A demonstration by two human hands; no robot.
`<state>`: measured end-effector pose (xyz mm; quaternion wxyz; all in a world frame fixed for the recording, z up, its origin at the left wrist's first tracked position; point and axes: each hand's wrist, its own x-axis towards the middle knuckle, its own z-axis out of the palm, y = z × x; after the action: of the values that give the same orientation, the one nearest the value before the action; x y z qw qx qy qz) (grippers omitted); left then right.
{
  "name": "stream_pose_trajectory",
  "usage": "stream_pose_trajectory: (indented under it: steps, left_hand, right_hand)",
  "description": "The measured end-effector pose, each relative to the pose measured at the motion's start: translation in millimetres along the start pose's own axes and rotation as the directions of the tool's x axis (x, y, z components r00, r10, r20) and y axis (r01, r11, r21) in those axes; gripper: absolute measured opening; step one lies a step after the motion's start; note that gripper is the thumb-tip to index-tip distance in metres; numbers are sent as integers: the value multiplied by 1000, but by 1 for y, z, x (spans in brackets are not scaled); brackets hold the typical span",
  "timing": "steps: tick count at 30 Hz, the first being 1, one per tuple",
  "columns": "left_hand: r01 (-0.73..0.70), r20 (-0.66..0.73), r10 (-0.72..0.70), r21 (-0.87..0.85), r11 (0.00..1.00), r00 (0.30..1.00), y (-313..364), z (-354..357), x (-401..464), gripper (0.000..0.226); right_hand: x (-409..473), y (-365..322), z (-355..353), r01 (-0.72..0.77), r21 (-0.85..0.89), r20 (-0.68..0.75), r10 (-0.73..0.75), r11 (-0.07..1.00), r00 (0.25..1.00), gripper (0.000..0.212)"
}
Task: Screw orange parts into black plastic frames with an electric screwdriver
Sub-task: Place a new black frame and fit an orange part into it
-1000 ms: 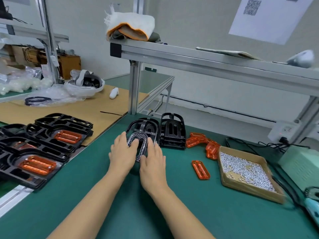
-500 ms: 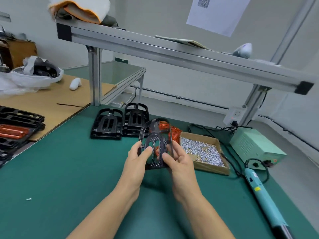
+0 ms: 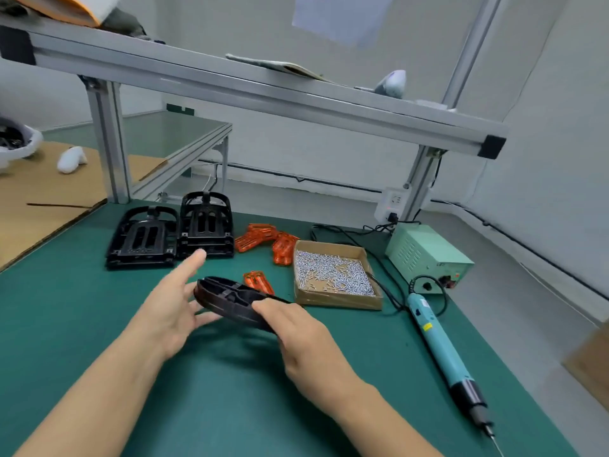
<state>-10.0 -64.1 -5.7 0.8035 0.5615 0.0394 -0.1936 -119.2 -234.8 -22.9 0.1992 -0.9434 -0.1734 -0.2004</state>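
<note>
Nearest, two bare forearms reach over the green bench mat (image 3: 230, 390). Right hand (image 3: 296, 328): fingers and thumb curled round the near end of a black plastic frame (image 3: 227, 300), which is held above the mat, tilted almost edge-on. Left hand (image 3: 171, 305): fingers straight and spread, beside the frame's left end; whether it touches the frame cannot be told. Toward the mat's right edge: a teal electric screwdriver (image 3: 441, 354) with black tip section, lying lengthwise, bit pointing to the near edge. Just beyond the held frame: one flat orange slotted part (image 3: 258, 282) on the mat. Right of it: a shallow brown cardboard tray (image 3: 333, 300) holding many small silver screws (image 3: 333, 272). Farther back, mid-mat: a loose heap of orange parts (image 3: 267, 240). Left of the heap: two short stacks of black frames (image 3: 171, 232), side by side and touching. Far right corner: a pale green metal power box (image 3: 428, 252), cabled. Beyond the mat's left edge: brown cardboard sheet (image 3: 39, 199). Overhead at the far edge: an aluminium shelf rail (image 3: 250, 94) on posts.
</note>
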Motion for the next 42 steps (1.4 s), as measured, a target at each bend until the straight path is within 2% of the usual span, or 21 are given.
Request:
stream_pose_trajectory:
  steps: [2,5,8,11,13,15,17,19,21,23,28,30,33,36,39,42]
  left_hand:
    - [-21,-49,29,170,985,998,-9,0,1,30]
    - [-85,-96,133,398,913,986,-24,0,4,50]
    - [-153,-52,216,548,822,975,-33,2,3,55]
    - [-192,-33,264,598,778,964,-36,4,1,57]
    - [-201,-40,282,608,768,959,-37,4,-1,56]
    - [-195,-44,279,613,766,959,-38,3,-2,54]
    - [-192,-42,281,630,753,959,-39,3,-3,52]
    - [-194,-30,290,674,712,957,-40,2,-6,52]
    - [-198,-11,297,721,663,955,-42,2,-9,54]
    - [-206,4,306,747,632,952,-42,2,-12,54]
    - [-210,18,317,784,584,948,-44,3,-13,53]
    - [-209,18,313,781,588,950,-44,2,-12,53]
    - [-217,17,325,778,590,946,-45,0,-9,53]
    - [-252,20,374,774,581,927,-45,-2,-7,51]
    - [-293,25,422,757,584,906,-45,-2,-7,48]
    - [-328,53,435,741,587,899,-46,2,-6,47]
  right_hand:
    - [-4,1,3,41,-62,58,-37,997,998,66]
    - [-10,2,7,60,-93,138,-47,994,989,67]
    - [-16,8,5,77,-82,228,-57,994,972,57]
    - [-20,14,0,69,-20,340,-58,997,939,58]
    - [-16,16,-4,57,-6,352,-51,998,935,60]
    - [-6,19,-7,14,24,259,-20,1000,966,50]
    - [10,27,-10,-53,32,97,50,998,994,36]
    - [31,36,-10,-178,-28,8,178,984,984,29]
    - [54,42,-8,-302,-105,28,306,948,952,29]
    - [77,45,0,-364,-200,91,387,910,918,32]
    - [117,40,28,-351,-511,223,515,785,828,42]
    - [122,41,35,-349,-545,211,527,763,823,40]
    - [118,42,36,-381,-452,158,493,806,856,35]
    - [101,42,24,-409,-220,46,428,886,902,44]
    - [75,39,6,-377,42,-60,379,925,924,45]
    - [51,34,-11,-328,153,-124,348,932,929,50]
